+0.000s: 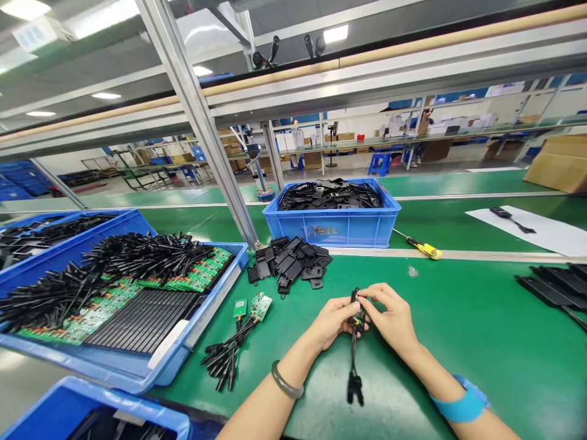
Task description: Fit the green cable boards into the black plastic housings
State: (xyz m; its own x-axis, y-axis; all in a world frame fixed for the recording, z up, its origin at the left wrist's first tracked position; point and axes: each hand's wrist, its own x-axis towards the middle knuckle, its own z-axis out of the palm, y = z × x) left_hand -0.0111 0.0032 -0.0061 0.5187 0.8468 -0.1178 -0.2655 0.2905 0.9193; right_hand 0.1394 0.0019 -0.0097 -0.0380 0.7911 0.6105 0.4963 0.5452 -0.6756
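Over the green table, my left hand (335, 319) is closed on a small black housing (354, 316) with a circuit board in it. A black cable (353, 354) hangs down from the housing and ends in a forked black connector (354, 389). My right hand (389, 313) meets the housing from the right, its thumb and index finger pinched at the upper end. To the left lie several green boards with black cables (238, 336). Beyond them is a loose pile of black plastic covers (293, 261).
A blue bin (330, 226) of black parts stands behind the pile. Blue trays (202, 330) with boards and cables fill the left. A yellow screwdriver (424, 247) lies behind my right hand. Black housings (553, 290) lie at the right, near white paper (559, 232) bearing a black device.
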